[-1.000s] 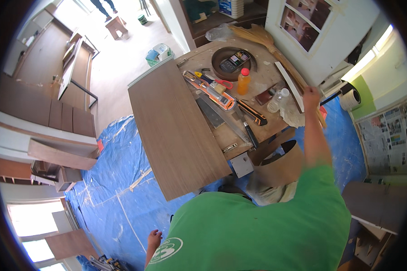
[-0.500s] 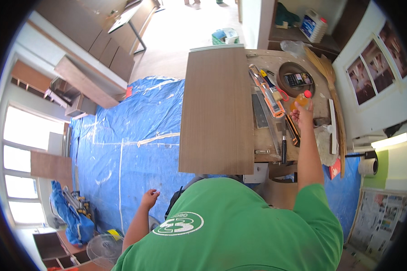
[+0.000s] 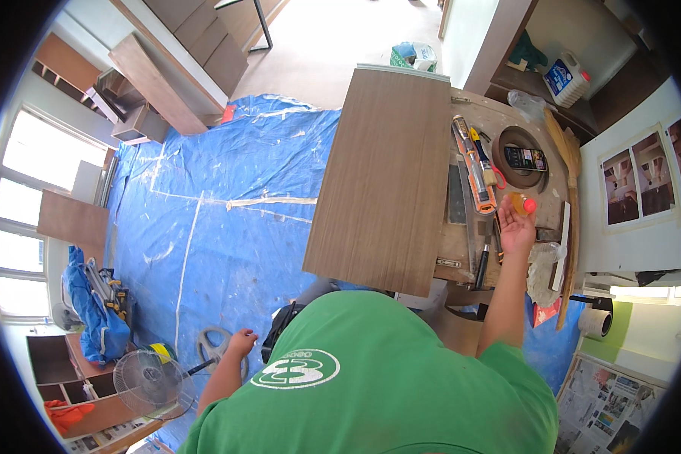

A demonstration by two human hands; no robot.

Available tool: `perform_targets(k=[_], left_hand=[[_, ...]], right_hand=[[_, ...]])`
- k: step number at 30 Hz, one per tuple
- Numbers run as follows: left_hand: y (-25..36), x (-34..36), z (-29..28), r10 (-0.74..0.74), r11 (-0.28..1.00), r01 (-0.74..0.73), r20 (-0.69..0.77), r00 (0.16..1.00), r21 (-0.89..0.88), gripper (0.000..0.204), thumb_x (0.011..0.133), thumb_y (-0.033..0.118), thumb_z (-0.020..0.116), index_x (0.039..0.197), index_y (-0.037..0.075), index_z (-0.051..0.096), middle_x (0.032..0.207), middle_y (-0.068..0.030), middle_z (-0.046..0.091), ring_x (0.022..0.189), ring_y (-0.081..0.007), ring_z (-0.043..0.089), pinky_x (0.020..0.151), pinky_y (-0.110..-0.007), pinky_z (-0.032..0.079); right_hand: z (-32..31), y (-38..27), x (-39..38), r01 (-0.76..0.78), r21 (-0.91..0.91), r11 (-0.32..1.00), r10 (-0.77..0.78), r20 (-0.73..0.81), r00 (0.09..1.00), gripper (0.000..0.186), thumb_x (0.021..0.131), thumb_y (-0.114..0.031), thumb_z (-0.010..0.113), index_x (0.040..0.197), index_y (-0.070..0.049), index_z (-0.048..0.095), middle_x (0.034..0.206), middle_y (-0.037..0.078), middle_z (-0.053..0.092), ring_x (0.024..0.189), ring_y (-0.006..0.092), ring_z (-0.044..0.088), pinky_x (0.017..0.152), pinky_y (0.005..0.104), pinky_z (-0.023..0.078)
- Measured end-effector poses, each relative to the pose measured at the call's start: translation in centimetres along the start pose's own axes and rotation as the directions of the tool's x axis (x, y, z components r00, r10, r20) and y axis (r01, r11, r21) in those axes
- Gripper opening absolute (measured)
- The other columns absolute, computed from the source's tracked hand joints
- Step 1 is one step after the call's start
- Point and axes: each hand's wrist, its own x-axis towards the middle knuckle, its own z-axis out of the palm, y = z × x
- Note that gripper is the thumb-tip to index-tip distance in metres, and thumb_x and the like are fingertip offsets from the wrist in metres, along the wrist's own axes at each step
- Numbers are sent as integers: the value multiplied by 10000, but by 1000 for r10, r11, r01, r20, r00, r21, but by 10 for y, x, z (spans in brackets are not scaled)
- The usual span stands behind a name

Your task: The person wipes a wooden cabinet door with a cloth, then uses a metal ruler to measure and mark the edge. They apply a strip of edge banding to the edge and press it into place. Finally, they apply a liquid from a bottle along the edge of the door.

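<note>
My right hand (image 3: pixel 517 231) is over the workbench on the right, palm turned up. It loosely holds a small bottle (image 3: pixel 517 200) of amber liquid with a red cap, which is tilted with the cap toward me. My left hand (image 3: pixel 242 343) hangs low at my left side, its fingers curled; whether anything small is in them does not show. A brown wood-grain panel (image 3: pixel 386 174) lies in front of me across the bench. Between the panel and my right hand are a long orange-and-white package (image 3: pixel 473 170), a dark-handled tool (image 3: pixel 483 265) and a metal blade (image 3: pixel 470 219).
A round brown dish (image 3: pixel 499 159) with a black phone-like item (image 3: pixel 525 159) stands on the bench (image 3: pixel 554 189). Blue sheeting (image 3: pixel 234 250) covers the floor. A fan (image 3: pixel 151 382) is at lower left. A white jug (image 3: pixel 565 79) stands on a shelf at upper right.
The bottle's cap has tipped from pointing up and away to pointing toward me on the right. My right hand has turned palm up, and the whole view has shifted.
</note>
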Motion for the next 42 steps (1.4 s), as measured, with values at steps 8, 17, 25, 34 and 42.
perform_targets(k=[8, 17, 25, 34, 42], left_hand=[[52, 89, -35, 392, 910, -352, -176, 903, 218, 408, 922, 331, 697, 1187, 23, 740, 1050, -197, 774, 950, -321, 760, 853, -428, 581], [374, 167, -75, 703, 642, -728, -194, 684, -239, 374, 1010, 351, 640, 1182, 32, 736, 1018, -186, 762, 958, -287, 738, 865, -384, 556], [544, 169, -33, 793, 410, -736, -188, 579, -538, 789, 954, 342, 743, 1547, -36, 386, 1542, -272, 456, 1379, -393, 498, 1138, -470, 419], [543, 159, -36, 834, 365, -716, -134, 536, -596, 940, 955, 253, 732, 1643, -31, 160, 1638, -289, 315, 1513, -414, 344, 1242, -472, 286], [541, 166, -26, 839, 324, -602, -71, 539, -730, 929, 960, 243, 737, 1652, -9, 170, 1646, -248, 313, 1513, -380, 349, 1236, -474, 295]], right_hand=[[38, 52, -22, -206, -48, 977, 206, -11, 979, 484, 1047, -335, 638, 1495, -202, 511, 1320, 225, 633, 1080, 367, 708, 817, 480, 631], [224, 135, -51, -274, 61, 960, 262, 152, 953, 508, 1006, -220, 699, 1482, -202, 523, 1393, 174, 620, 1242, 361, 632, 1019, 530, 545], [313, 270, 44, -175, -187, 967, 207, 172, 963, 453, 968, -185, 734, 1376, -79, 567, 1436, 173, 600, 1351, 328, 564, 1116, 566, 463], [341, 338, 167, -70, -402, 913, 164, 204, 965, 445, 975, -287, 755, 1308, -53, 574, 1305, 193, 659, 1236, 341, 649, 1037, 543, 548], [327, 348, 211, -12, -567, 824, 152, 201, 968, 427, 979, -288, 758, 1263, -29, 571, 1238, 181, 683, 1154, 322, 694, 997, 518, 590]])
